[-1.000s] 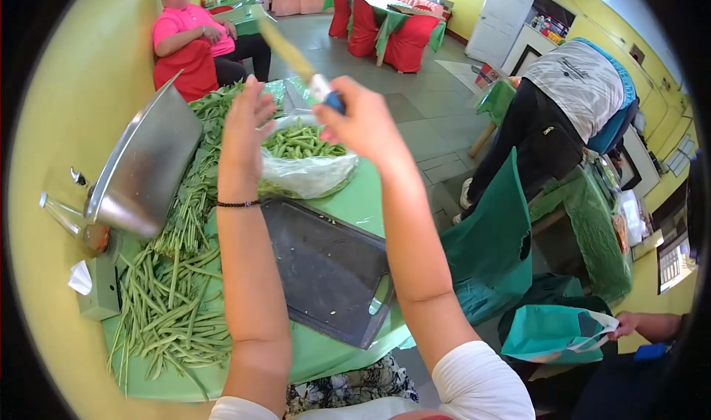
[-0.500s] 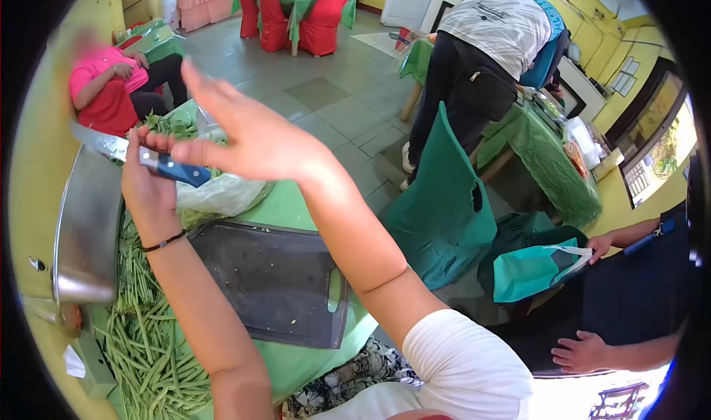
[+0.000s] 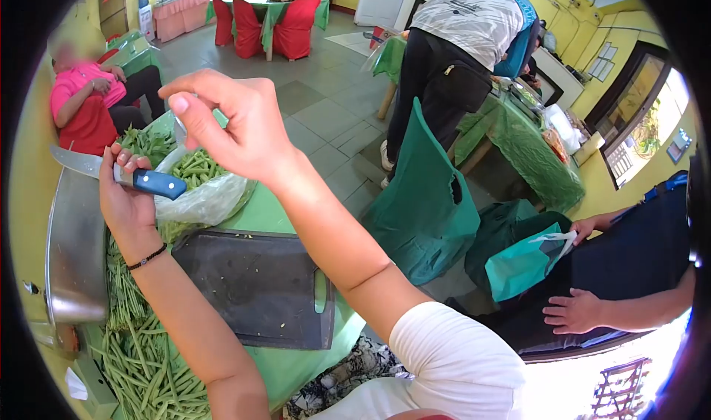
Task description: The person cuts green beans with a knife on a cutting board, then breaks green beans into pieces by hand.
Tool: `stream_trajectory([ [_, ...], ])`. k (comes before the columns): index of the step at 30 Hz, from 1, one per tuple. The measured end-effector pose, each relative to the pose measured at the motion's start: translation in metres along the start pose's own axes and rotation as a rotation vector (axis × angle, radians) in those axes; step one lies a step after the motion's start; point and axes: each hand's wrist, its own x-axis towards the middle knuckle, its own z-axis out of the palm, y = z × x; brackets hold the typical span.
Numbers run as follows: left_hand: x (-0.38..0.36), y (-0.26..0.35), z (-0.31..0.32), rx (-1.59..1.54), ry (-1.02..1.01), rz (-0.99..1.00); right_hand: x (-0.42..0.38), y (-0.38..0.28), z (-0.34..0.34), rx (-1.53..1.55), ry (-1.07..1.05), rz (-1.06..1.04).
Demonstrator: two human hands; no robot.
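My left hand (image 3: 132, 198) is closed on a knife with a blue handle (image 3: 159, 184); its curved blade points left. Beside and above it, my right hand (image 3: 241, 127) is raised with curved fingers, thumb and index finger apart, and nothing visible between them. Behind the hands, a clear plastic bag (image 3: 215, 201) holds cut green beans (image 3: 196, 170). A dark cutting board (image 3: 248, 287) with a few small scraps lies below the hands on the green tablecloth (image 3: 285, 361). Long green beans (image 3: 152, 368) are piled left of my left forearm.
A large metal pan (image 3: 74, 250) stands at the left edge, with leafy greens (image 3: 144, 144) beyond the hands. A seated person (image 3: 81, 98) is at the far left, a bending person (image 3: 466, 27) farther back. At right, another person's hand (image 3: 581, 231) holds a teal bag (image 3: 522, 268).
The view has shifted a little to the right. My right hand has turned and curled its fingers, moving off the knife handle. My left hand still holds the knife.
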Motion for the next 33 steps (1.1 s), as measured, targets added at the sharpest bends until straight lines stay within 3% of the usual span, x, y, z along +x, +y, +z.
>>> stream_trajectory([
  [5,-0.003,-0.003,0.006,-0.025,-0.033,-0.018,0.001,-0.009,0.004,0.266,0.174,0.024],
  [12,-0.003,-0.006,0.012,-0.089,-0.094,-0.029,-0.002,-0.008,0.007,0.306,0.225,0.103],
  [15,-0.006,-0.009,0.016,-0.023,-0.035,0.058,-0.002,-0.012,0.007,0.317,0.263,0.136],
  [19,-0.009,-0.016,0.024,-0.078,0.161,0.073,0.000,-0.028,0.003,0.039,-0.190,0.473],
  [22,0.004,-0.030,-0.010,-0.352,0.295,-0.055,-0.012,-0.037,0.005,-0.252,-0.769,0.360],
  [24,0.001,-0.035,-0.025,-0.387,0.258,-0.116,-0.015,-0.056,0.013,-0.162,-0.852,0.333],
  [28,-0.004,-0.050,0.004,-0.429,0.210,-0.240,-0.038,-0.082,0.025,-0.270,-0.601,0.271],
  [30,-0.013,-0.055,0.023,-0.398,0.230,-0.270,-0.054,-0.081,0.030,-0.583,-0.237,0.214],
  [33,-0.039,-0.090,0.051,-0.236,0.310,-0.230,-0.079,-0.049,0.025,-0.677,-0.178,0.228],
])
